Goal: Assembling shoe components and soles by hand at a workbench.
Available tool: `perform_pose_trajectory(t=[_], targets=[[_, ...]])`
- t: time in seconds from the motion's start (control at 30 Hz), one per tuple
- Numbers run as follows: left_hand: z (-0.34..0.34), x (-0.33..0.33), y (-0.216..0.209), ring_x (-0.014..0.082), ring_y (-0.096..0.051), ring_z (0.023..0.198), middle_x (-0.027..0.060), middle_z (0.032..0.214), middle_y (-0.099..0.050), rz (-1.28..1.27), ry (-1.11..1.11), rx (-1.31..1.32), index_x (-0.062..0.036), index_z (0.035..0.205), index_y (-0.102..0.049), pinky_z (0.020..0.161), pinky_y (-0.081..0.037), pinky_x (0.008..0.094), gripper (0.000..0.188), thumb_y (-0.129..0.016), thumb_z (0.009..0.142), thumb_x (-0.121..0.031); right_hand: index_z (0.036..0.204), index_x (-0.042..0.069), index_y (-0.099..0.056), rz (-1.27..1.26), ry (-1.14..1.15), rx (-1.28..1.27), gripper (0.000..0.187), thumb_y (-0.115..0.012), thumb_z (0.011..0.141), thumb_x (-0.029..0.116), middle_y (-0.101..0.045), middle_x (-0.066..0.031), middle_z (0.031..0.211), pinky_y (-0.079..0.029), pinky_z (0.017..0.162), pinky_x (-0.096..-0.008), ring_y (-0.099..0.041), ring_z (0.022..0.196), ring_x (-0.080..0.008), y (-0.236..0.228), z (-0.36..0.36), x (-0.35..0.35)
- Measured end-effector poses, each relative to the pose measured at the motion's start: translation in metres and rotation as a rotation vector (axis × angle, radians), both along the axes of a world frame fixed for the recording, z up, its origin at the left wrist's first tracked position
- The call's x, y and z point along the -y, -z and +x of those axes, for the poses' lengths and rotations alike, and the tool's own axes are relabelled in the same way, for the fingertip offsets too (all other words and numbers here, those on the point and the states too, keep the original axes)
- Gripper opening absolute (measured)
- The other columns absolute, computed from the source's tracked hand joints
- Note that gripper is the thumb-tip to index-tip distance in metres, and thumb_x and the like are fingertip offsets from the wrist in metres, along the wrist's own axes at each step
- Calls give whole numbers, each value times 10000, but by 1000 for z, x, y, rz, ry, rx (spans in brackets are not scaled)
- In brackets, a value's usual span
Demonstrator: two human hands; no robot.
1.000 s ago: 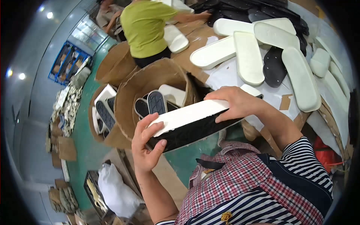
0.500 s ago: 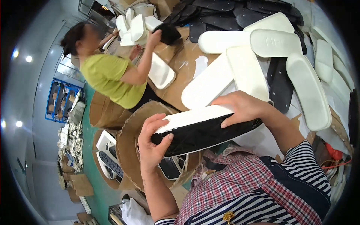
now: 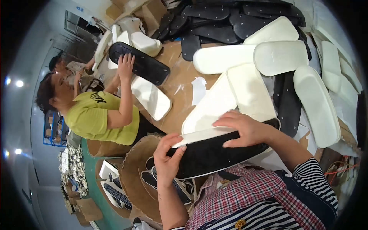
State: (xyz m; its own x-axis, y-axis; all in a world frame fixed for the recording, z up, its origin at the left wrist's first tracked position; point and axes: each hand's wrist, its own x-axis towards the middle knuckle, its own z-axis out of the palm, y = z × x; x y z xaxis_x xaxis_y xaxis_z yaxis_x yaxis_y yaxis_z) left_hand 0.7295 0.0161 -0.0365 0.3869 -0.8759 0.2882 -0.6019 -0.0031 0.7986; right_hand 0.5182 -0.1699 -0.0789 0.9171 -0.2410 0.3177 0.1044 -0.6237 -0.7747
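A long, round-ended pad (image 3: pixel 207 157) is tilted on edge in front of me, its black face toward me and a white rim along the top. At its left end my left hand (image 3: pixel 168 161) is closed, thumb on the black face and fingers over the white rim. My right hand (image 3: pixel 247 130) grips the right part, thumb against the black face and fingers reaching over the rim. Just beyond lie a long white pad (image 3: pixel 211 103) and another white pad (image 3: pixel 251 90) overlapping it. A black studded board (image 3: pixel 286 103) lies to their right.
More white pads (image 3: pixel 317 105) cover the right side of the table. Black studded boards (image 3: pixel 245 25) are heaped at the back. A co-worker in yellow-green (image 3: pixel 103 119) handles a black board (image 3: pixel 149 67) at left. An open cardboard container (image 3: pixel 140 184) holding pads stands by my left arm.
The held pad has shifted slightly right and lower, showing more of its black face. My right fingers have lifted and spread a little. The co-worker's black board has moved left and turned broadside.
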Motion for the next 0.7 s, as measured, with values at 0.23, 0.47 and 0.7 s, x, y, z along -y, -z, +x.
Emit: perform_pose_trajectory(t=[0.23, 0.47, 0.7], targets=[[5, 16, 2, 212, -589, 978, 121, 1035, -633, 68, -125, -60, -14, 963, -652, 869, -438, 296, 241, -702, 727, 0, 1130, 55, -563, -141, -40, 243, 396, -641, 744, 101, -546, -106, 960, -445, 787, -367, -533, 900, -279, -8, 70, -11], [1, 0, 29, 232, -589, 999, 121, 1039, -635, 125, -182, -160, -12, 985, -646, 890, -433, 304, 238, -695, 752, -23, 1104, 96, -595, -306, -79, 241, 362, -592, 742, 96, -558, -69, 874, -456, 670, -345, -543, 772, -239, 13, 74, -21], [-17, -26, 47, 198, -563, 1041, 91, 1079, -620, 153, -250, -246, -2, 1031, -632, 921, -407, 297, 264, -682, 773, -19, 1068, 76, -612, -342, -126, 260, 323, -590, 747, 105, -561, -54, 868, -462, 692, -327, -550, 785, -216, 28, 69, -36]])
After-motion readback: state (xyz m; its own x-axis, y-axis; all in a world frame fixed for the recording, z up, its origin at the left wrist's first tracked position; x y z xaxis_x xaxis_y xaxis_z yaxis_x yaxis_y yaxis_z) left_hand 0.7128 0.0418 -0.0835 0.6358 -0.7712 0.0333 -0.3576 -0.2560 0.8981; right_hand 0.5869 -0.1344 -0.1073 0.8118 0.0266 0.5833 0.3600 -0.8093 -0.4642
